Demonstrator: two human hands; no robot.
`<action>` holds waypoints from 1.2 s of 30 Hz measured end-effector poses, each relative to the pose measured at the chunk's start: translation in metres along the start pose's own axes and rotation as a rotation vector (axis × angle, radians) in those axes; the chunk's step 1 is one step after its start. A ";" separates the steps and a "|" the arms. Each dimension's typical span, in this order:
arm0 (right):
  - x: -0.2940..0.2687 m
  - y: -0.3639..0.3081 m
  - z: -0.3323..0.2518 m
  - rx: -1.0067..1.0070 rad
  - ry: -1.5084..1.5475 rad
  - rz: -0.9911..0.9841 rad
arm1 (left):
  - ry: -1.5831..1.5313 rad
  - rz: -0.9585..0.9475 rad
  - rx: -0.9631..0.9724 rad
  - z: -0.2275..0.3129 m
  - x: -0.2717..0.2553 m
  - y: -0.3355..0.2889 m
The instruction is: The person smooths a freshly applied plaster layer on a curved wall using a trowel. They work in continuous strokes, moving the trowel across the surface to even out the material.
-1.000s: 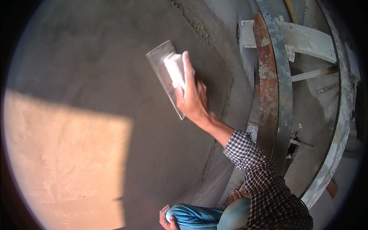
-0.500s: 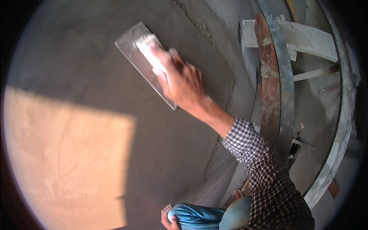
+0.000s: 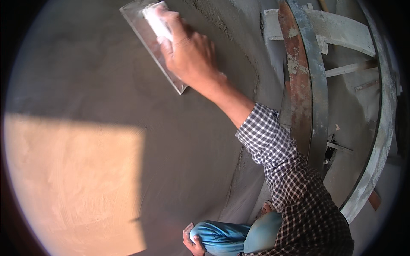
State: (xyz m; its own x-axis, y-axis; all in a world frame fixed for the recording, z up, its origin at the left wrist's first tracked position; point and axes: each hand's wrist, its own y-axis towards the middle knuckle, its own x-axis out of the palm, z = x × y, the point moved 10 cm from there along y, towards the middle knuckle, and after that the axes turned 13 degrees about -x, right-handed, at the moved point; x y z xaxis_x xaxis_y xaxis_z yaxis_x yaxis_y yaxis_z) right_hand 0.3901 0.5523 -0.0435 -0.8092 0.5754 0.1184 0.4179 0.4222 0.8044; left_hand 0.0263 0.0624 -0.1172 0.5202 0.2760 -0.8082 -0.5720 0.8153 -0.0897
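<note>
A rectangular steel plastering trowel (image 3: pixel 141 32) with a pale handle lies against the smooth grey cement surface (image 3: pixel 85 77), near the top of the view. My right hand (image 3: pixel 190 53) is closed round its handle, slightly blurred, and my arm in a checked sleeve reaches up from the lower right. At the bottom, my left hand (image 3: pixel 194 244) is wrapped round my bent knee, over blue trousers (image 3: pixel 222 234). Only part of that hand shows.
A bright patch of sunlight (image 3: pixel 77 179) falls on the cement at lower left. A rough seam (image 3: pixel 222 21) runs down the cement right of the trowel. Further right stand a rust-red bar (image 3: pixel 299 72), a long blue-grey bar (image 3: pixel 318 106) and a pale plank (image 3: pixel 341 32).
My right hand has slid the trowel up and slightly left across the cement. My left hand stays on my knee. The view has shifted a little.
</note>
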 end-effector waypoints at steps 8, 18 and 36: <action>-0.003 -0.183 0.056 0.407 0.206 -0.034 | 0.056 -0.082 0.132 0.021 0.007 0.011; -0.032 -0.258 0.127 0.763 0.076 -0.058 | 0.007 -0.066 -0.056 0.023 0.010 0.000; -0.012 -0.257 0.043 0.315 0.096 -0.115 | 0.119 -0.023 0.096 0.002 0.009 0.018</action>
State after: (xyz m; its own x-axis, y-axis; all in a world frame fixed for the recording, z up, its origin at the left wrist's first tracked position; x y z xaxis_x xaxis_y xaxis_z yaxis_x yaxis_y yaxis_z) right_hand 0.3099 0.4671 -0.2765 -0.8874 0.4493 0.1031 0.4163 0.6850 0.5979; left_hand 0.0221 0.0802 -0.1243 0.4507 0.1990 -0.8702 -0.4948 0.8671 -0.0580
